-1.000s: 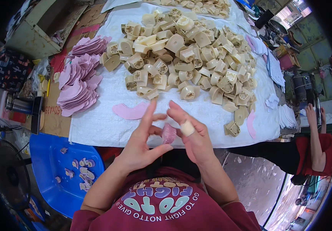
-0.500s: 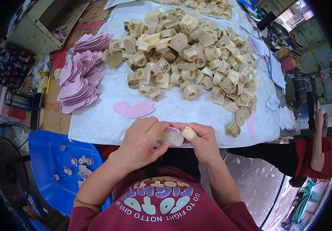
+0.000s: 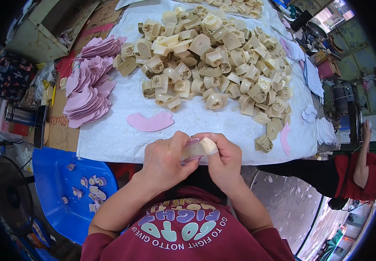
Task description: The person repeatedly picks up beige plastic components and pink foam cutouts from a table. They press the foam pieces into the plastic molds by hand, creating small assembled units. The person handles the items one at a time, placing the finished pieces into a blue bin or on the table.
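Just off the table's front edge, both my hands hold one beige plastic shoe heel [image 3: 192,152] with pink glittery covering round its sides. My left hand [image 3: 164,157] grips its left end, the thumb below and the fingers above. My right hand [image 3: 226,160] closes on the right end, its thumb, wrapped in pale tape, pressing at the upper rim. The fingers hide much of the heel. Beyond my hands, a curved pink cut piece [image 3: 151,122] lies flat on the white sheet [image 3: 118,141].
A large heap of bare beige heels [image 3: 214,61] covers the table's middle. Stacks of pink cut pieces [image 3: 87,87] lie at left, another pink strip [image 3: 285,139] at right. Left below is a blue tub [image 3: 50,182] holding several covered heels. A person [image 3: 357,174] works at far right.
My right thumb has moved from the heel's right end onto its upper rim, with the hand shifting slightly left. The heel has turned a little in my hands.
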Motion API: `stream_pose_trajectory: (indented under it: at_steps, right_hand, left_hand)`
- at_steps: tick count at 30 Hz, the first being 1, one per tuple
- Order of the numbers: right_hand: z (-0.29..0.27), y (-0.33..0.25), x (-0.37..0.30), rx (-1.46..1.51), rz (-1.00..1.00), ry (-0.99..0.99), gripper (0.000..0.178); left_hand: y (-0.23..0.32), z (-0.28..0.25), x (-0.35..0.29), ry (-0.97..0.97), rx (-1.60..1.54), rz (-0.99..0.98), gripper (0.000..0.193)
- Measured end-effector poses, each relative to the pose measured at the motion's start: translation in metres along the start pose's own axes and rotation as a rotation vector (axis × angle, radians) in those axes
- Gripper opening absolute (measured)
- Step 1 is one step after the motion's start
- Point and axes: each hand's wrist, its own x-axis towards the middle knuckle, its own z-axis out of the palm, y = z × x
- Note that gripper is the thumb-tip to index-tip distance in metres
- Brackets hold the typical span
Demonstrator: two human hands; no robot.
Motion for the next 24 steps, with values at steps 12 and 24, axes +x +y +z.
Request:
stream_pose_trajectory:
  at_steps: [12, 24]
  right_hand:
    - [-0.004, 0.010, 0.009, 0.312, 0.224, -0.044, 0.027]
    - [0.004, 0.008, 0.004, 0.243, 0.111, -0.064, 0.033]
  left_hand:
    - [0.002, 0.015, 0.000, 0.117, -0.109, -0.223, 0.040]
    - [-0.010, 0.006, 0.006, -0.002, -0.217, -0.250, 0.039]
